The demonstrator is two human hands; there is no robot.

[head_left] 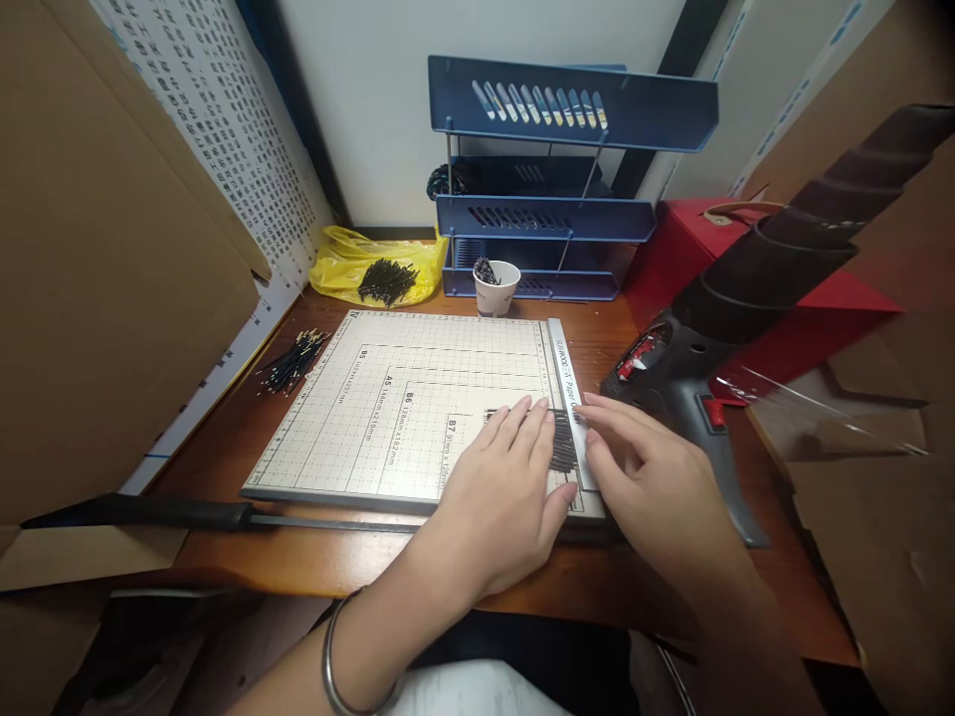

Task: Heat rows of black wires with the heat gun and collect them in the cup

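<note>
A cream paper cutter board (pixel 328 428) with printed size lines lies on the wooden table. Black thin sticks (pixel 564 443) are lined up side by side near its right edge, against the metal guide strip (pixel 568 398). My left hand (pixel 507 477) lies flat over their left part, palm down, fingers stretched forward. At the strip's right side is my right hand (pixel 649 477), its fingers apart and fingertips by the strip; nothing shows in it. The cutter's black handle (pixel 186 513) extends along the board's front edge to the left.
Loose black sticks (pixel 294 360) lie left of the board, and more rest on a yellow bag (pixel 335 264). Behind stand a paper cup (pixel 494 294) and blue rack (pixel 544 219). A black tool (pixel 716 328) and red box (pixel 671 234) occupy the right.
</note>
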